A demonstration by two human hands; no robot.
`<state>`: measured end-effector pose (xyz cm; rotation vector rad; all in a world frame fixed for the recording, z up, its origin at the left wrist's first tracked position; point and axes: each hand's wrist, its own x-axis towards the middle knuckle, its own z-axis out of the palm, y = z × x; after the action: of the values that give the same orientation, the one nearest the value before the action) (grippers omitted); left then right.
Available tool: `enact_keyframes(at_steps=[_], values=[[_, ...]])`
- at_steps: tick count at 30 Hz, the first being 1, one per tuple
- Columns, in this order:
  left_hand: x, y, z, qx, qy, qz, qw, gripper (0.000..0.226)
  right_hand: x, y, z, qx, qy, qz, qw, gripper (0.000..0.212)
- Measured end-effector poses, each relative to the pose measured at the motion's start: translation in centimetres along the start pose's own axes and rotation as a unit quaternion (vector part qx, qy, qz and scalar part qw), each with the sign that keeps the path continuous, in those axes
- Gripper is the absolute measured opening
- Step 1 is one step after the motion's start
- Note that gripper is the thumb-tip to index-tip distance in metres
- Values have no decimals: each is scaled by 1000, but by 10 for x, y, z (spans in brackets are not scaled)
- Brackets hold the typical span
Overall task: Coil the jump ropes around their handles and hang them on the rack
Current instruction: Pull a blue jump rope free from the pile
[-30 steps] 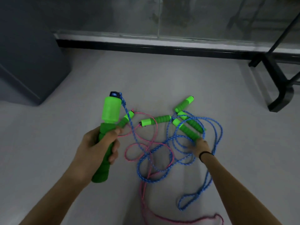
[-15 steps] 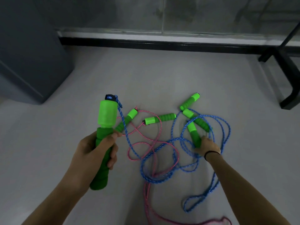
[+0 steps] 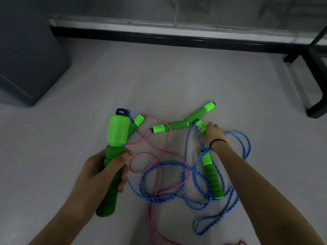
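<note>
My left hand (image 3: 104, 172) grips a big green handle (image 3: 115, 152) held upright, a blue rope leaving its top. On the grey floor lies a tangle of blue rope (image 3: 177, 184) and pink rope (image 3: 159, 151). My right hand (image 3: 213, 133) closes on a small green handle (image 3: 200, 126) among the blue loops. Another green handle (image 3: 212, 177) lies below my right wrist. Two more green handles (image 3: 169, 127) (image 3: 200, 112) lie end to end beyond the tangle, and a fifth (image 3: 137, 122) sits behind the big handle. A black rack foot (image 3: 316, 82) stands at far right.
A dark cabinet (image 3: 26, 55) stands at the left. A black baseboard (image 3: 159, 38) under a glass wall runs along the back. Pink rope trails off the bottom edge (image 3: 154, 230).
My right hand let go of the lower handle and moved up to another green handle. The released handle now lies below my wrist. The left hand keeps its grip.
</note>
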<state>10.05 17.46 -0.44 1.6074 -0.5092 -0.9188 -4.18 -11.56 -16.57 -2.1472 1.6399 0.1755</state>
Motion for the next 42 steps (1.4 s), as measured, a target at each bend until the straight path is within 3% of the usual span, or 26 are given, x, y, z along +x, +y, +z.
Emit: enact_keyframes(at_steps=[3, 6, 8, 14, 17, 21, 25, 28, 31, 33, 35, 37, 39, 42], values=[[4, -6, -3, -5, 11, -18, 1000, 30, 3, -7, 21, -41, -11, -6, 999, 53], [4, -8, -3, 7, 1, -22, 1000, 20, 0, -16, 34, -133, 13, -10, 991, 31], [3, -9, -2, 8, -5, -21, 1000, 19, -2, -20, 39, -152, 25, -13, 988, 29], [-1, -7, 0, 8, -10, -16, 1000, 34, -3, -3, 42, -4, 99, 25, 995, 26], [-5, -6, 1, 11, -13, -11, 1000, 39, -6, 2, 36, -46, 89, -1, 995, 29], [-8, -3, 4, 18, -19, -11, 1000, 23, -20, -7, 50, -102, 90, -45, 990, 27], [-13, -2, 3, 27, -23, -3, 999, 20, -36, -13, 66, -110, 46, -6, 993, 32], [-17, 1, 2, 24, -21, 9, 999, 37, -39, -6, 63, -53, 2, 50, 997, 33], [-21, 2, 2, 26, -23, 17, 999, 48, -40, 4, 49, -6, -28, 40, 999, 29], [-22, 0, 3, 29, -27, 19, 999, 49, -41, 8, 28, 91, -12, 12, 996, 23], [-24, -1, 5, 32, -33, 21, 999, 48, -47, 8, -4, 265, 14, -2, 964, 8], [-26, -1, 8, 33, -40, 27, 998, 53, -60, 5, -44, 388, 38, -28, 921, 18], [-28, -1, 13, 23, -46, 33, 998, 58, -79, 0, -84, 434, 49, -63, 897, 27], [-33, 5, 21, 2, -51, 28, 998, 43, -115, -12, -141, 471, 65, -97, 875, 27]])
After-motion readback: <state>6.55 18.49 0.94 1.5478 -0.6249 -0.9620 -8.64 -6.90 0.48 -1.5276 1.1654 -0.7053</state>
